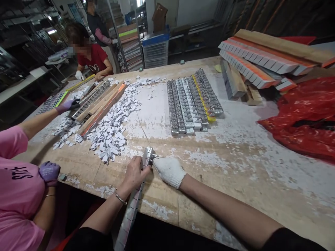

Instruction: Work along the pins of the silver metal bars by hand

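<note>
While my bare L hand [135, 173] grips the bar [130, 210] across near edge of tbl [235, 158], my gloved R hand [169, 171] curls at its far end; can't tell what it grasps.

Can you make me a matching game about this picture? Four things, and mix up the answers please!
Things:
1. Wearer's left hand
2. Wearer's right hand
3. White scraps
4. Red plastic

Clues:
A. Near the picture's right edge
B. In a white glove
C. Scattered in loose heaps
D. Bare, gripping a silver bar

Right pairs: 1-D, 2-B, 3-C, 4-A.
</note>
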Available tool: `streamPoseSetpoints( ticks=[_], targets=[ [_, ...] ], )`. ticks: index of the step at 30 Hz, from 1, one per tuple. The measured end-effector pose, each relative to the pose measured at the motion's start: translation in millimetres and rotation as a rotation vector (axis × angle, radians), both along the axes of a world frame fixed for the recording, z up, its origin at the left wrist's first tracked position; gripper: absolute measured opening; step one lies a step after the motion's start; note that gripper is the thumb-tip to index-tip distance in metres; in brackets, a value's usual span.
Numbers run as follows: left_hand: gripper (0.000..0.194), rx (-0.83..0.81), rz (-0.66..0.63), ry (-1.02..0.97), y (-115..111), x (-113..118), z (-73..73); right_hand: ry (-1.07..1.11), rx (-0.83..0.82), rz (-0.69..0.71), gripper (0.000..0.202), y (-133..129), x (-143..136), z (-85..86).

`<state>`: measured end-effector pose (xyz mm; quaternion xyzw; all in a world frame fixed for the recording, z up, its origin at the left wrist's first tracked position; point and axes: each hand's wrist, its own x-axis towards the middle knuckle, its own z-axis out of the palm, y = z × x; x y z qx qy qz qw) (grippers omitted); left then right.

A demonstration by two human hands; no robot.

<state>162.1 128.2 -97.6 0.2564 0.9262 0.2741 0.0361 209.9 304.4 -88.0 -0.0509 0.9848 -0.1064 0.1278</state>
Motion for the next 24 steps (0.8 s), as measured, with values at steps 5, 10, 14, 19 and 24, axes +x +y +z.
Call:
streamPoseSetpoints(
  ticks=[5, 10, 14, 19, 24],
  targets=[
    [0.019, 0.014, -0.035, 0.035, -1, -4, -3.6, -0.049, 0.003, 0.054, 0.015, -4, -13, 4.2],
    [0.022, -0.021, -0.071, 0.039, -1, -4, -2.9, -0.086, -0.019, 0.087, 0.015, -4, -23, 3.3],
    [0.023, -0.081, -0.071, 0.015, 7, -15, 3.5, -0.077, -0.016, 0.055, 0.019, 3, -28, 8.8],
    [0.02, -0.177, 0.091, 0.026, 2, -67, 25.6, 0.006, -0.03, -0.029, 0.032, 26, -13, 14.8],
    [0.004, -0.247, 0.346, 0.207, -14, -114, 34.6, 0.014, -0.144, -0.125, 0.032, 33, 13, 0.2]
  ],
)
